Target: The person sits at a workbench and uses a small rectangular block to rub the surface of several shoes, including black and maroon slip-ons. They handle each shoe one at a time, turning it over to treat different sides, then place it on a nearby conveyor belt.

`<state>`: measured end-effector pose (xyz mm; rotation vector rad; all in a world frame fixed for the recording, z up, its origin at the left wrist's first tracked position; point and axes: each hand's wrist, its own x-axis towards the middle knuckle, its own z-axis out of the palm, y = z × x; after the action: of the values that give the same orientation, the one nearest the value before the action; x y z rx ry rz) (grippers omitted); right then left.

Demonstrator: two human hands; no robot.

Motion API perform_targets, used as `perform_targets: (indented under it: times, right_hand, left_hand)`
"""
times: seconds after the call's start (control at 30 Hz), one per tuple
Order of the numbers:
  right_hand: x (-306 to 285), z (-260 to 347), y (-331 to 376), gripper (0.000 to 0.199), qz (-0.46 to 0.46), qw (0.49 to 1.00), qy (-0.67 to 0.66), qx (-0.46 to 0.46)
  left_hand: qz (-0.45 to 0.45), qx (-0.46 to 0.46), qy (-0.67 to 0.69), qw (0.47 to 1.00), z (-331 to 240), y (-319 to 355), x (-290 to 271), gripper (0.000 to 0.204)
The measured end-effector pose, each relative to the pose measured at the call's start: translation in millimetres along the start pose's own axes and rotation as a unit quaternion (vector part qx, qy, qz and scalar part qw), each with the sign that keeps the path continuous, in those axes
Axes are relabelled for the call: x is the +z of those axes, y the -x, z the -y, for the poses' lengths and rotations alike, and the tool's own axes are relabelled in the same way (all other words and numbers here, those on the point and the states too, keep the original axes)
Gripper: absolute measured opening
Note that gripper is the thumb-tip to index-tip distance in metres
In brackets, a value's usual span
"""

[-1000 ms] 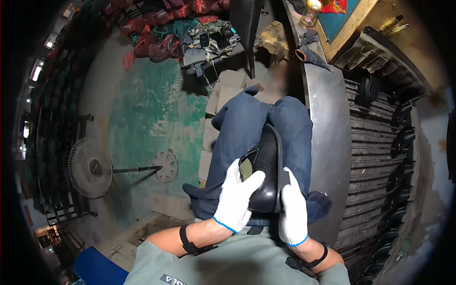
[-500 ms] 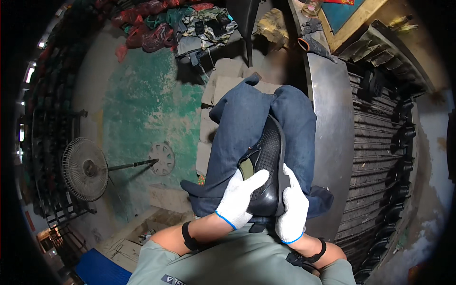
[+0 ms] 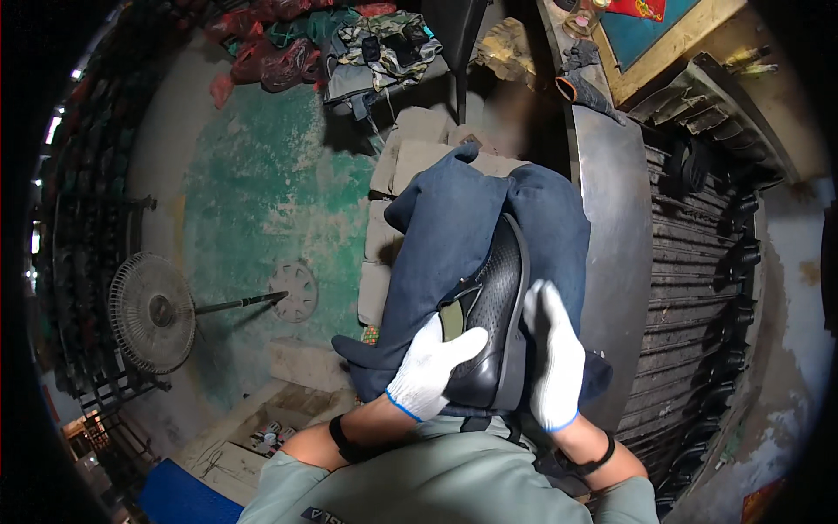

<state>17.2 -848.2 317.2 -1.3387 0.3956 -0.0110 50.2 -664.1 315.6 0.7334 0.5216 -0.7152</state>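
A black shoe (image 3: 499,301) with a textured upper and an olive-green lining lies on its side across my lap, toe pointing away from me. Its thick sole faces right. My left hand (image 3: 428,371), in a white knit glove with blue trim, grips it near the heel; the thumb lies over the upper and the other fingers are partly hidden at the opening. To the right of the sole, my gloved right hand (image 3: 557,362) is open with its fingers stretched forward, apart from the shoe. Blue cloth (image 3: 449,218) covers my legs beneath the shoe.
At my right runs a metal bench top (image 3: 611,210), with a slatted rack (image 3: 685,288) holding several black shoes beyond it. A fan (image 3: 153,310) stands at the left. An open box (image 3: 288,419) sits near my left elbow. Plastic bags (image 3: 284,65) lie at the far left.
My right hand has let go of the shoe's sole and moved right, its fingers straightening. My left hand keeps its grip, and the shoe has turned slightly.
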Motion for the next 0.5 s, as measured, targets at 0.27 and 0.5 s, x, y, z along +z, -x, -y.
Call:
perform_targets:
  times: [0.27,0.5]
  right_hand:
    - [47,-38,-71,0.067,-0.019,0.983,-0.183,0.017]
    - [27,-49,-77,0.077,0.041,0.995,-0.093,-0.005]
  left_hand:
    - [-0.018,0.048,-0.191,0.980,2,2,-28,0.078]
    - [-0.070,0.086,-0.275,0.955,9,-7,-25,0.076]
